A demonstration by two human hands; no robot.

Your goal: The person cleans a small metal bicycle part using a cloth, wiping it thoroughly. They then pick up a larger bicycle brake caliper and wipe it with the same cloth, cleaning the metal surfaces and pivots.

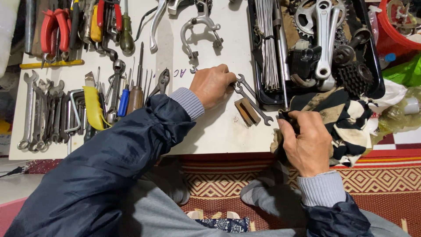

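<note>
Two hands at work: left hand (212, 86) pinches a spanner (252, 99) on the board (219, 127); right hand (307, 142) clutches a rag (346, 116); lifting needs firmer grip.

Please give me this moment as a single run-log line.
left hand: fingers on open-end wrench on white board | right hand: gripping small dark part over striped rag | black tray: bike parts

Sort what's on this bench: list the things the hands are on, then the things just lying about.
In hand:
left hand on the wrench
right hand gripping the striped rag

Lying about:
row of spanners
red pliers
screwdrivers
brake caliper
black tray
crank arm
</note>
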